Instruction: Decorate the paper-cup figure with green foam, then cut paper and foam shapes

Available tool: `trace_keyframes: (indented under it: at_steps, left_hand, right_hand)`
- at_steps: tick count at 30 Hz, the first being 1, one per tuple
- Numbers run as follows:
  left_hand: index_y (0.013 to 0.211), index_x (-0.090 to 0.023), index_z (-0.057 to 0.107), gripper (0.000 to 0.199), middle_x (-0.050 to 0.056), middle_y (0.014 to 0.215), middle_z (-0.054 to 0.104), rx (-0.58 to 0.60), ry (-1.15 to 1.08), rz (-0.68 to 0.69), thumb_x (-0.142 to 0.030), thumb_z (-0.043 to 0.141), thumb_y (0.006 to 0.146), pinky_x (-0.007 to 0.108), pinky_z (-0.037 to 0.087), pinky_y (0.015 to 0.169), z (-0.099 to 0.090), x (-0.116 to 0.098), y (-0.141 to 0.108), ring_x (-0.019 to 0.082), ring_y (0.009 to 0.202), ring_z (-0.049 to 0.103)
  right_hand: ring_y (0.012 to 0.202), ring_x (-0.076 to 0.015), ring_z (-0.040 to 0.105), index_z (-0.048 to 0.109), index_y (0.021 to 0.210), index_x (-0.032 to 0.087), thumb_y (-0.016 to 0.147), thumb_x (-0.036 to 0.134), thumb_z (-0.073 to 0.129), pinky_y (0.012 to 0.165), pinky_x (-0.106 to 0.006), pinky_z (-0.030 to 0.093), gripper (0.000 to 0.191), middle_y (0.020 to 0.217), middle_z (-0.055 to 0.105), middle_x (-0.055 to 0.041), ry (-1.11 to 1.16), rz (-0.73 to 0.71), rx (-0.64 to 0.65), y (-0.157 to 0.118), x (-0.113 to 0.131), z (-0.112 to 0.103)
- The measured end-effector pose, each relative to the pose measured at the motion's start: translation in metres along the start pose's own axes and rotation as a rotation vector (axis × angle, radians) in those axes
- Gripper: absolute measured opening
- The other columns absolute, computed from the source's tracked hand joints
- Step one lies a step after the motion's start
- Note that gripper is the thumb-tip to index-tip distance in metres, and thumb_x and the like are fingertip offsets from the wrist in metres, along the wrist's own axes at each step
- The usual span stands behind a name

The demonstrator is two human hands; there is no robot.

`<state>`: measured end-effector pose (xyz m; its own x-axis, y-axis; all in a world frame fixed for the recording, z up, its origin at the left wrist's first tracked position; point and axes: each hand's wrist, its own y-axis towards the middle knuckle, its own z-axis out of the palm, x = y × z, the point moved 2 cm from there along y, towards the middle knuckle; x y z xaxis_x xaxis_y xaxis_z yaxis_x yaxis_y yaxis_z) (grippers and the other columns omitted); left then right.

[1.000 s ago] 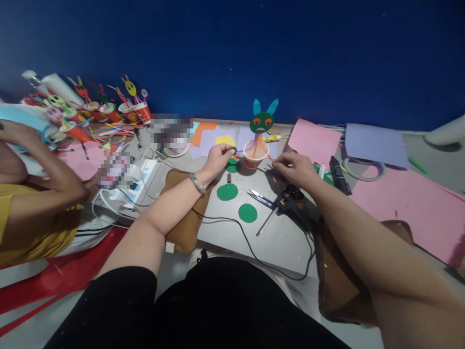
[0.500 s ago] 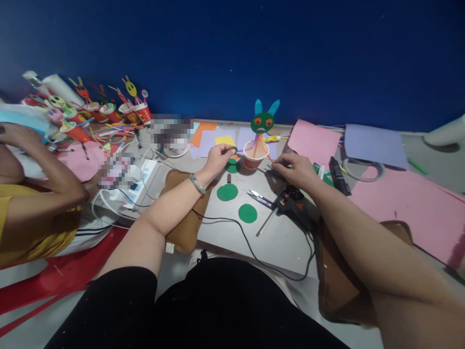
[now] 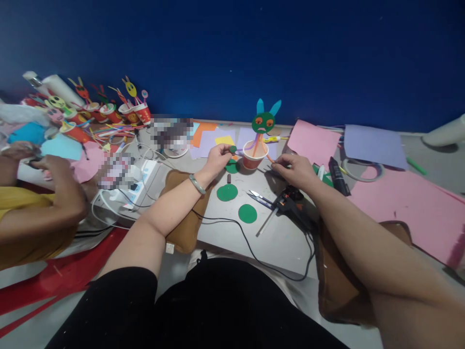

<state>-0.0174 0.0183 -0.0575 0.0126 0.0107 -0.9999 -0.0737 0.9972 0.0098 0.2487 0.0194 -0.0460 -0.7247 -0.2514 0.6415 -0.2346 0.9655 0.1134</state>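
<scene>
In front of me stands a red paper cup (image 3: 251, 162) with a green paper face (image 3: 263, 127) above it, topped by blue ears. My left hand (image 3: 219, 158), left of the cup, pinches a small green paper disc (image 3: 233, 149) at the end of a purple pipe cleaner (image 3: 248, 147). To the cup's right, my right hand (image 3: 290, 167) has thumb and forefinger closed on an orange pipe cleaner (image 3: 270, 158). Green paper circles (image 3: 247, 213) lie below the cup. Open-bladed scissors (image 3: 259, 197) rest beside a black glue gun (image 3: 292, 209).
A black cord (image 3: 232, 220) crosses the front of the table. A marker (image 3: 338, 177), a tape roll (image 3: 363, 170) and pink paper (image 3: 407, 198) lie right. Leftward are a power strip (image 3: 140, 186), finished-looking cup figures (image 3: 143, 114) and a person in a yellow sleeve (image 3: 39, 223).
The cup and its face have shifted very slightly; the small green disc shows more of its flat side. At far left, the other person's arms have lowered toward the table with light-blue paper.
</scene>
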Motion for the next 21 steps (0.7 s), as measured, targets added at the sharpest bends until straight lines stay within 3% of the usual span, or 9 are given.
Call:
trace_keyframes:
  at_steps: [4,14,21]
  left_hand:
    - [0.088,-0.016,0.067,0.028,0.003,0.087,0.073,0.006,-0.02,-0.023,0.0,0.057,0.067,0.027,0.051,0.077,0.0007,-0.0003,0.0002,0.015,0.085,0.068]
    - [0.103,-0.015,0.072,0.028,0.002,0.081,0.07,-0.022,0.028,-0.039,-0.008,0.069,0.076,0.029,0.049,0.071,-0.0012,0.0011,-0.0023,0.016,0.074,0.064]
    - [0.09,-0.017,0.073,0.011,0.004,0.086,0.075,-0.028,-0.014,-0.042,-0.02,0.079,0.082,0.031,0.053,0.081,-0.0007,-0.0013,-0.0011,0.015,0.08,0.066]
  right_hand:
    - [0.074,-0.0249,0.066,0.069,0.072,0.025,0.078,0.037,0.066,0.071,-0.037,0.05,0.013,0.075,0.075,-0.0053,0.007,-0.009,0.006,-0.0002,0.0009,0.0]
    - [0.072,-0.024,0.066,0.072,0.075,0.024,0.08,0.036,0.066,0.069,-0.036,0.05,0.014,0.073,0.074,-0.0048,-0.022,-0.02,0.005,0.0001,-0.0018,0.0]
    - [0.075,-0.0256,0.067,0.073,0.076,0.023,0.081,0.034,0.065,0.072,-0.038,0.051,0.014,0.078,0.076,-0.0068,-0.008,-0.004,0.02,-0.0003,-0.0029,0.0006]
